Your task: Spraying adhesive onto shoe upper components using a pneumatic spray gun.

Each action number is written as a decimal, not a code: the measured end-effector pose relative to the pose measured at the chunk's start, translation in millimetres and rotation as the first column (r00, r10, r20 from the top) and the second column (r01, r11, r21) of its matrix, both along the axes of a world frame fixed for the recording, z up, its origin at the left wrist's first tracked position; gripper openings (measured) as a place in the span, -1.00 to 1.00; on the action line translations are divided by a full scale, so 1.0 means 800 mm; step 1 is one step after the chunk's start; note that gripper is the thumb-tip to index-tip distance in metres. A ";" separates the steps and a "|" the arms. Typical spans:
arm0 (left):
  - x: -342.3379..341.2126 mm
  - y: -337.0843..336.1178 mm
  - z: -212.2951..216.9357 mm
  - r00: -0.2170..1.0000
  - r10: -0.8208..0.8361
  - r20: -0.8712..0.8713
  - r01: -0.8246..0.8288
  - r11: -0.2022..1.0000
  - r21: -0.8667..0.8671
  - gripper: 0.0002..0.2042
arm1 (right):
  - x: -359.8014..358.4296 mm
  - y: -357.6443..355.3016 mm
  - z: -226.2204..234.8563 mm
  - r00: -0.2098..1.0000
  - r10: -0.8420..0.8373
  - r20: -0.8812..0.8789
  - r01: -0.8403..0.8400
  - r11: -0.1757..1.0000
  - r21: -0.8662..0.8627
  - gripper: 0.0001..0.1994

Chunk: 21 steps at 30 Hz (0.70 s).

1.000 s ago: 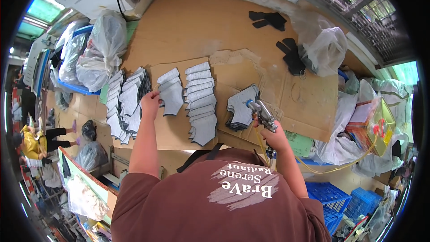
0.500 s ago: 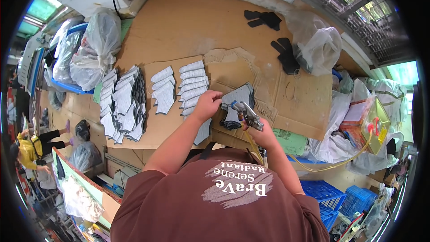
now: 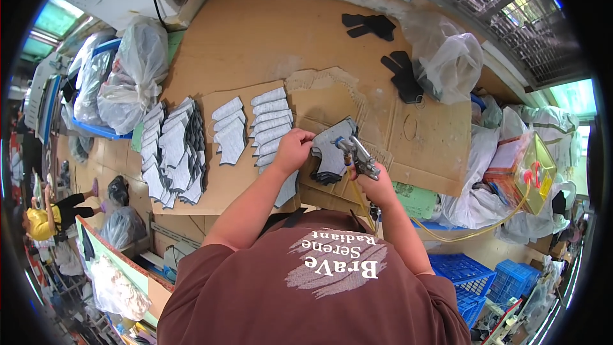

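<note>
Landmark: the cardboard sheet point(image 3: 440, 147) covering the table.

Left hand point(image 3: 292, 151) is closed in a loose curl over the left edge of a grey cut piece point(image 3: 332, 144) that lies on top of a small dark stack point(image 3: 327, 176) at the middle of the cardboard sheet. Fingers bent and pressing on the piece; cannot tell if it is pinched or just held down.

Right hand point(image 3: 373, 182) is wrapped tight around the grip of a metal spray gun point(image 3: 357, 155), nozzle pointing at the grey cut piece, just right of it. A yellow hose point(image 3: 485, 227) runs off the gun past the sheet's lower right edge.

Change vs half a second ago: the left hand sat at about the same spot and has barely shifted; a second ago it was far out left on the rows of grey pieces point(image 3: 271, 129). Right hand with gun has stayed put near the sheet's centre.

Left of the sheet's centre: two rows of grey pieces laid out, then a fanned pile of pieces point(image 3: 174, 153). Far edge of the sheet: black cut shapes point(image 3: 403, 75) and a clear plastic bag point(image 3: 450, 64).
</note>
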<state>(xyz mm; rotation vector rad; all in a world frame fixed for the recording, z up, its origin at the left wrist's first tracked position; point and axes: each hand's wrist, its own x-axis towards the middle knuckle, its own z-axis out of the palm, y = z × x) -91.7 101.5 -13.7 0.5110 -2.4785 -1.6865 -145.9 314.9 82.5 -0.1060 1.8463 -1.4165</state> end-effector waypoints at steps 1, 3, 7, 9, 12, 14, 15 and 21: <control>0.000 0.000 0.000 1.000 -0.006 -0.006 0.006 1.000 -0.009 -0.84 | -0.001 0.001 -0.002 1.000 -0.002 -0.001 0.002 1.000 0.000 -0.79; -0.001 -0.001 -0.001 1.000 -0.010 -0.011 0.010 1.000 -0.011 -0.84 | -0.005 0.007 -0.012 0.998 -0.041 -0.037 0.043 0.998 0.042 -0.81; -0.002 -0.001 -0.001 1.000 -0.008 -0.011 0.008 1.000 -0.012 -0.85 | -0.009 0.016 -0.019 0.995 -0.084 -0.060 0.085 0.996 0.023 -0.82; 0.000 -0.001 0.001 1.000 0.004 0.006 -0.004 1.000 0.024 -0.85 | -0.011 0.018 -0.023 0.994 -0.085 -0.071 0.086 0.996 0.020 -0.83; 0.006 -0.001 0.010 0.995 0.060 0.080 -0.074 0.981 0.177 -0.85 | -0.008 0.017 -0.016 0.995 -0.085 -0.050 0.083 0.996 -0.037 -0.84; 0.016 -0.011 0.011 0.985 0.102 0.143 -0.140 0.948 0.285 -0.85 | -0.007 0.022 -0.017 0.997 -0.072 -0.036 0.070 0.995 -0.070 -0.84; 0.025 -0.023 0.006 0.970 0.179 0.164 -0.239 0.823 0.515 -0.84 | -0.007 0.025 -0.017 0.997 -0.068 -0.029 0.065 0.993 -0.098 -0.84; 0.125 -0.155 -0.017 0.826 0.480 0.295 -0.562 0.739 0.372 -0.76 | -0.005 0.025 -0.011 1.000 -0.003 -0.009 0.002 0.995 -0.102 -0.81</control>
